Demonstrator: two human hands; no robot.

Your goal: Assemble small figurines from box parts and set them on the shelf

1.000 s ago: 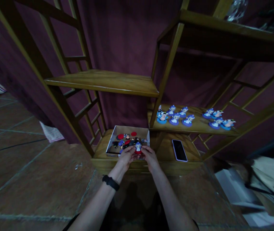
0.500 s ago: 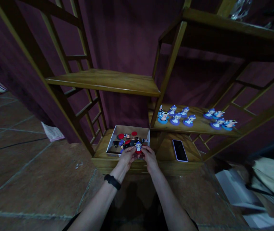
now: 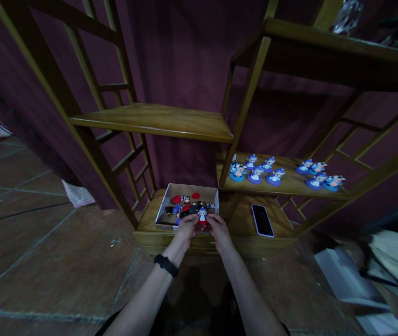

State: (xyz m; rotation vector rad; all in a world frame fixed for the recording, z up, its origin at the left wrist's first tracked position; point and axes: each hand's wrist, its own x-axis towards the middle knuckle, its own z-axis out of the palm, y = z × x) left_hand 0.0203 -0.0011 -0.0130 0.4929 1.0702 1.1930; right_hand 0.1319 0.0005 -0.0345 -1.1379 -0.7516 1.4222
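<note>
Between my two hands is a small figurine (image 3: 202,214) with a purple top, a pale body and a red round base, held upright. The fingers of my left hand (image 3: 187,228) close on its left side, and those of my right hand (image 3: 219,228) grip its right side. Both hands are at the front right corner of an open cardboard box (image 3: 162,205), which sits on the low shelf. Inside the box lie red discs (image 3: 195,196) and several loose figurine parts, dark, red and purple. The underside of the held figurine is hidden by my fingers.
Several purple-and-white figurines (image 3: 255,175) and blue-based ones (image 3: 238,172) stand on the raised shelf (image 3: 291,184) at right. A phone (image 3: 262,220) lies on the low shelf. An upper wooden shelf (image 3: 153,119) juts out above the box. White boxes (image 3: 345,280) rest on the floor at right.
The view has shifted slightly, so everything sits a little lower in the picture. Both hands keep hold of the figurine in the same place by the box.
</note>
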